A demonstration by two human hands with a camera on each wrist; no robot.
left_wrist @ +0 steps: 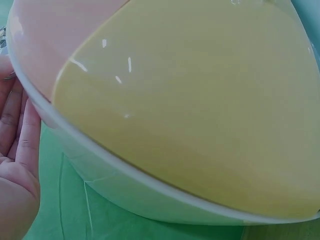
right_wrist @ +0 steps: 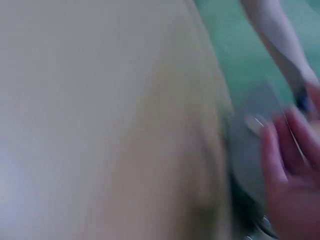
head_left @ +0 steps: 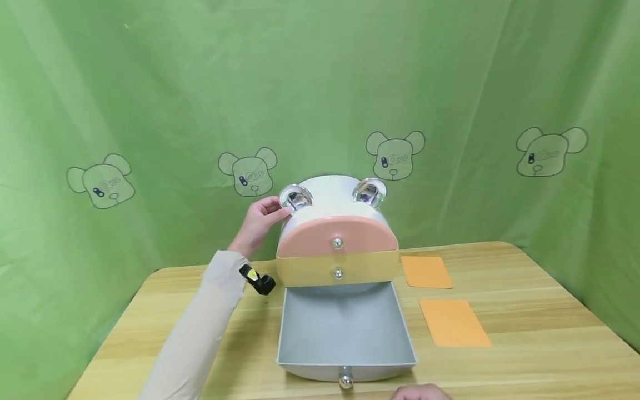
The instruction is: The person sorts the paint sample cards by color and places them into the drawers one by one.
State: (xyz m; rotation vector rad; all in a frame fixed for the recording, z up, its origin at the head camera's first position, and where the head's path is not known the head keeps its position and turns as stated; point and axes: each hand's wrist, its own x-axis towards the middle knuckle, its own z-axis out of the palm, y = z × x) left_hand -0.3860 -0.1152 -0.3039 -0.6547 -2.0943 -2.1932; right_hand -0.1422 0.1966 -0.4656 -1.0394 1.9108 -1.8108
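Blue-grey drawer (head_left: 345,325): stands out nearward from the animal-shaped box (head_left: 332,191), axis near–far | knob (head_left: 346,379): near end, left of and slightly farther than your right hand (head_left: 421,393) (the closer one), fingers loose, holding nothing | your left hand (head_left: 256,221): pinches the left silver ear (head_left: 296,196).

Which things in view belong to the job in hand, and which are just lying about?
Likely in the job:
white cabinet, touched by the left grip
open grey drawer, close to the right grip

Apparently just lying about:
far orange card, untouched
near orange card, untouched
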